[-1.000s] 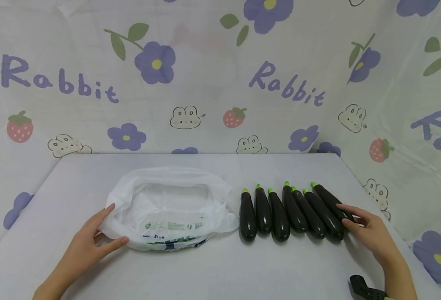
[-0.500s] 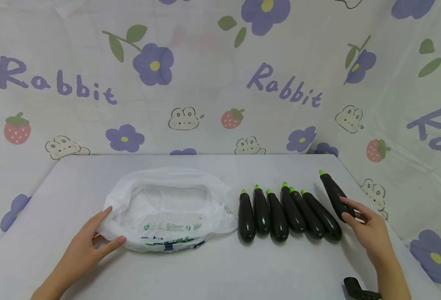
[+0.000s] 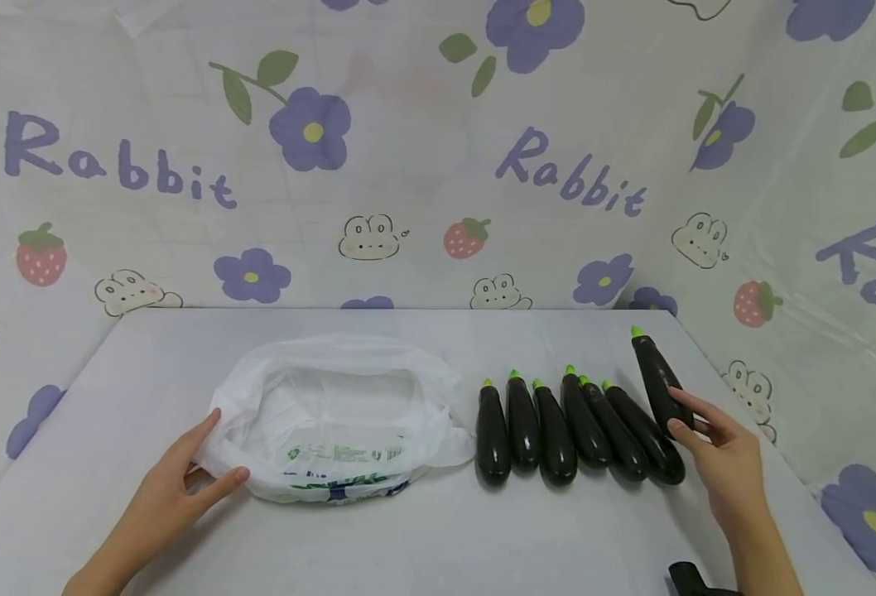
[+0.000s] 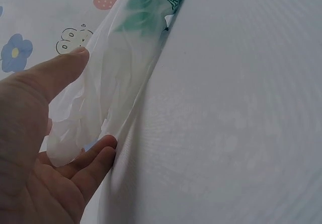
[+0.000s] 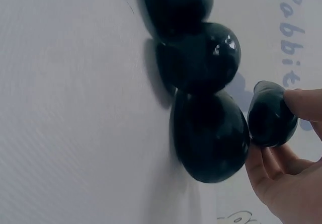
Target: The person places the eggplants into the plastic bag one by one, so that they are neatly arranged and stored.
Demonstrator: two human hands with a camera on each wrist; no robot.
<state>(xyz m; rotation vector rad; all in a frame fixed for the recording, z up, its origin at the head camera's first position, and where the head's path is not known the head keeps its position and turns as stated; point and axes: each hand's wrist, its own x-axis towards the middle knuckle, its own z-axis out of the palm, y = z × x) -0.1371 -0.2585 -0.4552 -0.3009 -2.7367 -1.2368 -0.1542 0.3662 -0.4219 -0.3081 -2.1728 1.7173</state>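
1. Here's the right hand (image 3: 729,455), thumb and fingers pinching a glossy dark eggplant (image 3: 657,372) by its thick end, green stem pointing away from the hand.
2. Just left of that hand, six more eggplants (image 3: 585,422) line up on the table (image 3: 483,538).
3. And the left hand (image 3: 173,476): thumb and fingers spread, touching the white plastic bag (image 3: 341,350), its mouth gaping to that hand's right.
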